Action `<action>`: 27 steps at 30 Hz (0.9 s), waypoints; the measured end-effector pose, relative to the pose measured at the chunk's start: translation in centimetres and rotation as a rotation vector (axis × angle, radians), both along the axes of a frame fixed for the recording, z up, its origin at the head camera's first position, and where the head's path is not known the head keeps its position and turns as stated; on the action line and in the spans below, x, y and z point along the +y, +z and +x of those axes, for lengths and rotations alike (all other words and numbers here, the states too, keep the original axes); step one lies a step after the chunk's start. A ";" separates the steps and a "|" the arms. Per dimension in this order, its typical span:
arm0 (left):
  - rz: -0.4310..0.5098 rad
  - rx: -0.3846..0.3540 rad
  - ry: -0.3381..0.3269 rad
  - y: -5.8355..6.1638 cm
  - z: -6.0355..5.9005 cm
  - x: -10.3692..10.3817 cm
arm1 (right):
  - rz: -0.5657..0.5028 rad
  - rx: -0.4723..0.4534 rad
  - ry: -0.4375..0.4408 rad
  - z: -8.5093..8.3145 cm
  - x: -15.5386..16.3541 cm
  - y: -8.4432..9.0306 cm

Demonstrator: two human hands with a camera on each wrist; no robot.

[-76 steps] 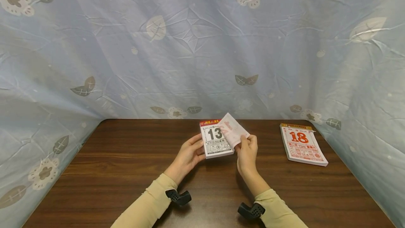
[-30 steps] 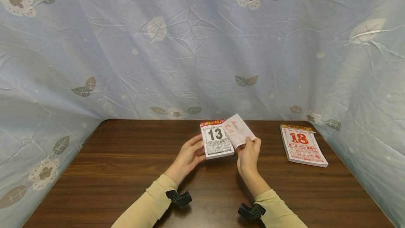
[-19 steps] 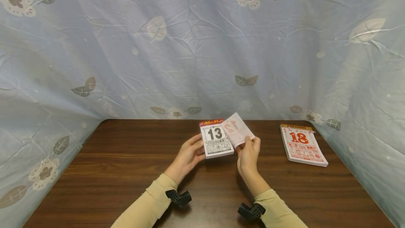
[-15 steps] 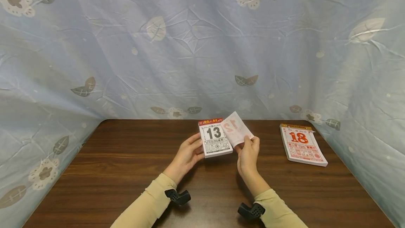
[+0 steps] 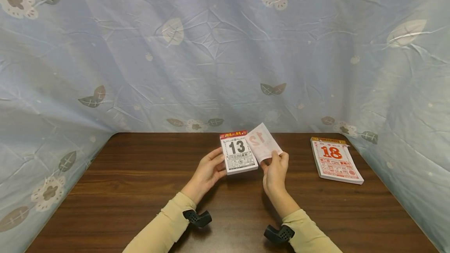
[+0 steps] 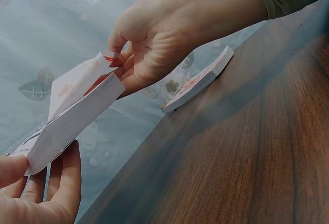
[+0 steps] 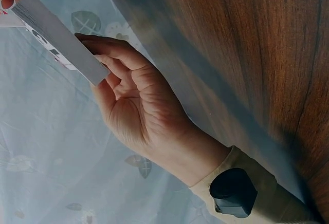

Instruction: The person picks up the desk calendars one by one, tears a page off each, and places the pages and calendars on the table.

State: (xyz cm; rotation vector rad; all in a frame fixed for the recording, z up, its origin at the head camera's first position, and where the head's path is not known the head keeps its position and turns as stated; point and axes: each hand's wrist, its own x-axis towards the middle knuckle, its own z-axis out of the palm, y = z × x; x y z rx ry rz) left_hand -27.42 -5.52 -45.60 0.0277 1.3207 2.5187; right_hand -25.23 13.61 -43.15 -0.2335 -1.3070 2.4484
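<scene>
A tear-off calendar pad (image 5: 239, 152) with "13" on its top sheet is held tilted above the brown table (image 5: 140, 190). My left hand (image 5: 216, 163) grips its left edge, with the fingers behind it. My right hand (image 5: 272, 157) pinches a thin sheet with a red "12" (image 5: 263, 144), which is turned up and to the right of the pad. In the left wrist view the pad's thick edge (image 6: 77, 121) shows, with the sheet (image 6: 77, 80) behind it and the right hand's fingertips (image 6: 115, 59) on it. In the right wrist view the left hand (image 7: 128, 106) holds the pad (image 7: 56, 36).
A second calendar pad (image 5: 335, 160) with a red "18" lies flat near the table's right edge; it also shows in the left wrist view as the second pad (image 6: 200, 82). A blue flowered cloth (image 5: 211, 50) hangs round the table on three sides.
The sheet has swung further right, so its red "12" now shows. The pad has shifted slightly left and up in my left hand. The other pad has not moved.
</scene>
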 end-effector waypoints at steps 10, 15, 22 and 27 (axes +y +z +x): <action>-0.001 -0.004 0.005 0.1 0.0 0.0 | -0.023 0.010 -0.008 0.0 -0.1 -0.1; 0.006 -0.014 0.000 0.1 0.0 0.0 | -0.041 0.016 -0.015 0.0 -0.1 -0.1; 0.002 -0.013 0.003 0.2 0.1 0.0 | -0.049 0.019 -0.011 0.1 -0.1 0.0; 0.002 -0.011 0.008 0.1 0.1 0.1 | -0.052 0.014 -0.009 0.2 0.0 0.1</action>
